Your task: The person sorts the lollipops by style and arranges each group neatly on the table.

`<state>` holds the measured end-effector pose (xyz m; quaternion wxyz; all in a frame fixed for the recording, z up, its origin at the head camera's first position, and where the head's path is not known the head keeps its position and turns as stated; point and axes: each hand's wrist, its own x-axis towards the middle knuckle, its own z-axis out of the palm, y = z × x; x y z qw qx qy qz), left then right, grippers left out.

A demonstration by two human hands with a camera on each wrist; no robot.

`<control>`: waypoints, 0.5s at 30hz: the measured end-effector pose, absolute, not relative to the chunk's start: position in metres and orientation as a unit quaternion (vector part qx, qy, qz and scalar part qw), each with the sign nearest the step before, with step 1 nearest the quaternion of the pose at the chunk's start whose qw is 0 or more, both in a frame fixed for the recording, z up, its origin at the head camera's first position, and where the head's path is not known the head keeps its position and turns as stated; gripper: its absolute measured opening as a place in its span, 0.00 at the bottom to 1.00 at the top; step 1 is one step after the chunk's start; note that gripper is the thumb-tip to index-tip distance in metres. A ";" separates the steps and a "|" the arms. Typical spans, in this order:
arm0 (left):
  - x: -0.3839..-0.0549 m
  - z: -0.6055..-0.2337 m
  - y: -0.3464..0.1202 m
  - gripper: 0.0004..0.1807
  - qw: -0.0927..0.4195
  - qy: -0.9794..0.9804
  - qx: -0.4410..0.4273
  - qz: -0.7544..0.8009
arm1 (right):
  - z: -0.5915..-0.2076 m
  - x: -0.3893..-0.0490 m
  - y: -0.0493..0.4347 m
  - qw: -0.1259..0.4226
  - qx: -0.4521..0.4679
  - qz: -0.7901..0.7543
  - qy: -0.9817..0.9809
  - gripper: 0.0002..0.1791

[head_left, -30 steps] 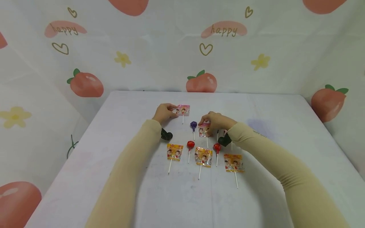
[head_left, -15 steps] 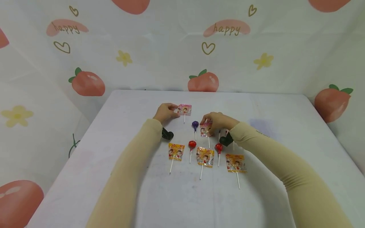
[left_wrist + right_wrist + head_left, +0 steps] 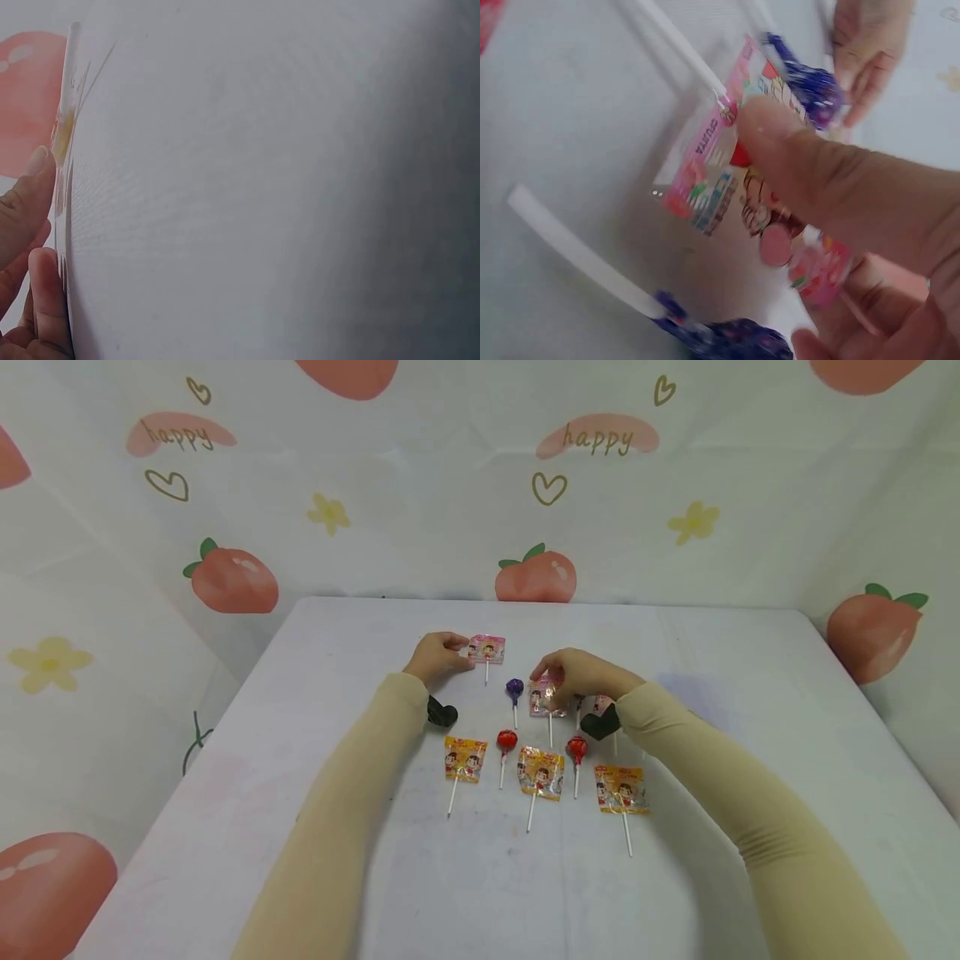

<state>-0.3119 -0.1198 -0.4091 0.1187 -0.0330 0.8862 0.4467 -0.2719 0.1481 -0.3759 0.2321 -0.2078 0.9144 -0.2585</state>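
Observation:
My left hand [image 3: 437,658] is at the far side of the table, thumb and fingertips at the left edge of a pink-wrapped lollipop [image 3: 492,649]. In the left wrist view this lollipop [image 3: 64,139] appears edge-on, against the fingertips. Nearer the middle, my right hand [image 3: 581,673] pinches a second pink-wrapped lollipop [image 3: 731,169] by its wrapper, thumb on the printed face, stick pointing toward me. Purple lollipops [image 3: 514,687] lie on either side of it. Behind the right wrist, another pink wrapper [image 3: 602,702] is partly hidden.
A front row holds several yellow-wrapped lollipops [image 3: 540,772], with red lollipops [image 3: 507,741] between them. All lie on a white table [image 3: 480,893] before a fruit-print backdrop [image 3: 420,460]. Black wrist devices [image 3: 602,722] hang close over the table.
My right hand has moved slightly up and to the right, and the wrapper it pinches has shifted slightly away from me. The left hand stays at its lollipop.

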 end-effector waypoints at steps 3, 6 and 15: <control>-0.311 -0.408 -0.119 0.26 0.119 0.886 -0.031 0.447 | -0.371 -0.272 0.153 0.210 -0.218 -0.287 0.909 0.25; -0.311 -0.408 -0.118 0.27 0.120 0.885 -0.032 0.449 | -0.367 -0.272 0.158 0.188 -0.220 -0.319 0.903 0.24; -0.313 -0.409 -0.120 0.27 0.128 0.881 -0.043 0.454 | -0.349 -0.273 0.165 0.124 -0.162 -0.407 0.890 0.26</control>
